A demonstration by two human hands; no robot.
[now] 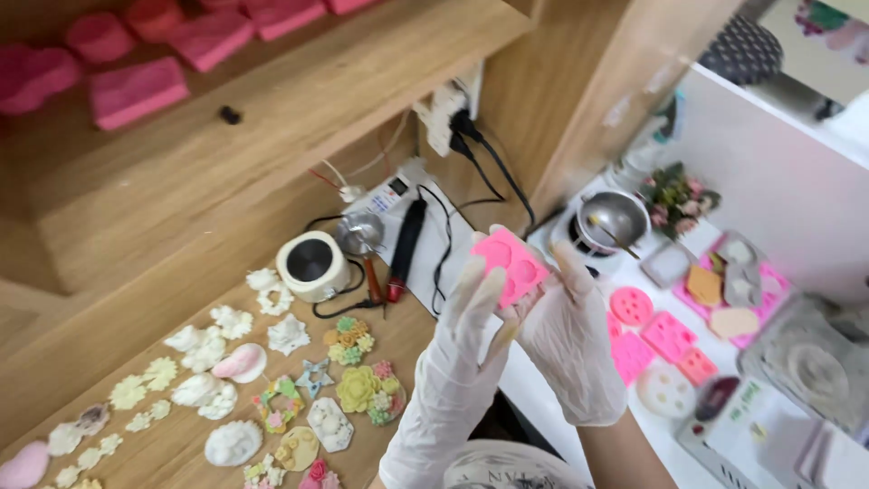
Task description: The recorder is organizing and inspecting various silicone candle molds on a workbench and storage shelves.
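Observation:
Both my hands wear thin white gloves and together hold a small pink silicone mould [510, 261] with round cavities, raised above the worktop. My left hand [457, 349] grips its lower left edge with fingers pointing up. My right hand [568, 330] holds its right side, thumb against the edge. The mould is tilted, its cavity face turned toward me.
Many small cast flowers and shapes [272, 389] lie on the wooden table. A white round melting pot [312, 264], a small metal strainer [360, 237] and a power strip [391, 195] stand behind. More pink moulds [665, 335] and a steel bowl [615, 219] sit on the white surface at right. Pink moulds [136, 91] fill the shelf above.

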